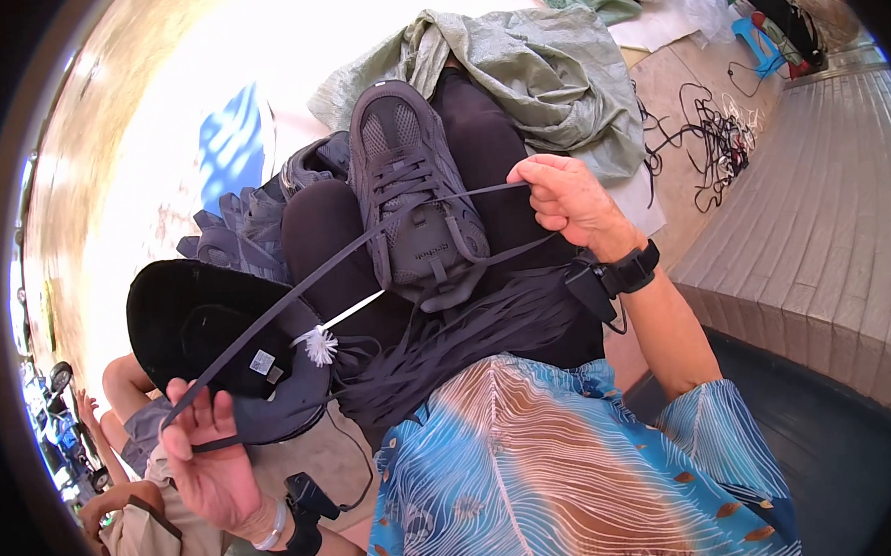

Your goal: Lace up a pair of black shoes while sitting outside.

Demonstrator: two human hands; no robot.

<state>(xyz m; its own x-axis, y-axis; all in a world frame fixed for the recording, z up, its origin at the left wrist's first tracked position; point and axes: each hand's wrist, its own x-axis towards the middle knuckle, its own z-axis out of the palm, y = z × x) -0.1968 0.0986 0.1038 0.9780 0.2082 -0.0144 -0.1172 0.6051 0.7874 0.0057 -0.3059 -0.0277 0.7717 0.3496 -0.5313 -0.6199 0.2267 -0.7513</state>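
Observation:
A dark grey mesh shoe (pixel 400 141) rests on my thighs, toe pointing away from me. Its dark flat shoelace (pixel 297 289) runs through the eyelets and stretches in a taut line across the shoe's tongue. At the upper right my right hand (pixel 572 205) pinches one part of the lace in closed fingers. Low on the left, my left hand (pixel 213 457) has its palm turned up, with the lace wrapped about its curled fingers. A thick bundle of loose dark laces (pixel 488 341) lies over my lap behind the shoe's heel.
Beside my left knee are more dark shoes (pixel 249 227) and a black cupped thing (pixel 193 309) with a white label. A white-bristled brush (pixel 319 345) lies near my lap. Beyond are a green-grey sheet (pixel 526 66), tangled cables (pixel 703 143) and a ribbed surface (pixel 811 222). A person (pixel 144 540) sits lower left.

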